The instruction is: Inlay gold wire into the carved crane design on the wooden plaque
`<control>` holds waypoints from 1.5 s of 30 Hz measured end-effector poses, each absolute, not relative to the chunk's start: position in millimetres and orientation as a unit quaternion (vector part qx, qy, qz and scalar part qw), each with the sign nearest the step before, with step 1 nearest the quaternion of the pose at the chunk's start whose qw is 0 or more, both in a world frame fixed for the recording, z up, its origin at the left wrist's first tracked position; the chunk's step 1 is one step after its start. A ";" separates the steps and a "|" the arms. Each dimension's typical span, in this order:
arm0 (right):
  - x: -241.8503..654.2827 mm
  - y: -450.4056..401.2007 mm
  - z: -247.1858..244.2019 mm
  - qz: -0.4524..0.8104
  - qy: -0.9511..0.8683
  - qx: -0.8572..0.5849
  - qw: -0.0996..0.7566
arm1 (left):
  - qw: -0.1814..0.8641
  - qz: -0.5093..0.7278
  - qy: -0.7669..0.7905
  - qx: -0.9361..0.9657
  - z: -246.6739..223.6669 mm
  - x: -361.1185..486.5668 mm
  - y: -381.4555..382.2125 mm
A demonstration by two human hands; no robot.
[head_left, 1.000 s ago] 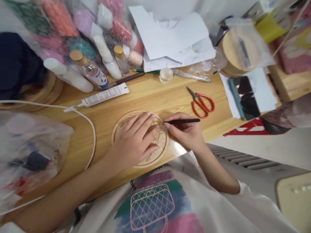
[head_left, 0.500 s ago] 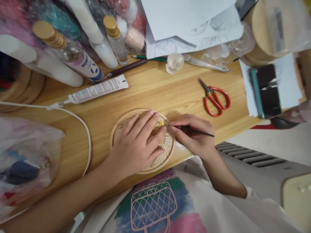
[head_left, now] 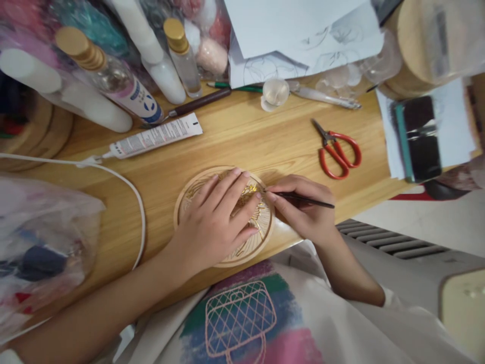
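Observation:
A round wooden disc (head_left: 261,237) with a raised rim and a carved, partly gold pattern lies near the table's front edge. Across it rests my left hand (head_left: 215,217), palm down with fingers spread, hiding much of the pattern. My right hand (head_left: 306,205) is at the disc's right side, with thumb and fingers pinched round a thin dark paintbrush (head_left: 303,197). The brush's tip meets the disc near its upper right rim, close to the gold part; whether it touches the surface is too small to tell.
Red-handled scissors (head_left: 335,148) lie right of centre. Behind the disc are a white tube (head_left: 157,135), a dark pen (head_left: 199,103) and a small clear cup (head_left: 275,92). Bottles (head_left: 129,93) crowd the back left. A white cable (head_left: 138,202) curves at left; a phone (head_left: 420,139) lies at right.
The brush in my right hand has tilted slightly flatter. My left hand keeps its place on the disc. The whole view has shifted a little.

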State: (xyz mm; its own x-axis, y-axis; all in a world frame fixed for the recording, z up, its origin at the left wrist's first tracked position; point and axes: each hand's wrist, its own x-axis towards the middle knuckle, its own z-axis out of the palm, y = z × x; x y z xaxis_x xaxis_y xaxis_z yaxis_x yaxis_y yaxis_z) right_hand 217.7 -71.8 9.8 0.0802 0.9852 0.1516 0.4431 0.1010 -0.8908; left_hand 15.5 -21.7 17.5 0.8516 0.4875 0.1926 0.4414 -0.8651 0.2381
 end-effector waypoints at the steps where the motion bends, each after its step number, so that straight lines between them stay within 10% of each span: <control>1: 217.7 -71.7 9.9 0.312 -0.602 -0.594 0.433 | 0.094 0.122 0.243 0.958 17.4 15.5 -21.7; 30: 225.3 -69.5 15.7 0.409 -0.435 -0.606 0.525 | 0.106 0.155 0.227 0.956 15.5 13.4 -20.9; 45: 237.9 -59.7 23.4 0.478 -0.518 -0.576 0.413 | 0.098 0.140 0.235 0.957 15.5 14.7 -20.8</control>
State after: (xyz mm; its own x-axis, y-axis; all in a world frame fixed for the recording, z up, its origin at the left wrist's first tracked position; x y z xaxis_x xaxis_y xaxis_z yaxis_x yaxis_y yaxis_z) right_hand 237.9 -59.7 23.4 0.0060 0.9923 -0.1236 0.2017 -0.1222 -0.9718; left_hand 14.7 -20.8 15.5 0.8511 0.4762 0.2213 0.4217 -0.8709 0.2524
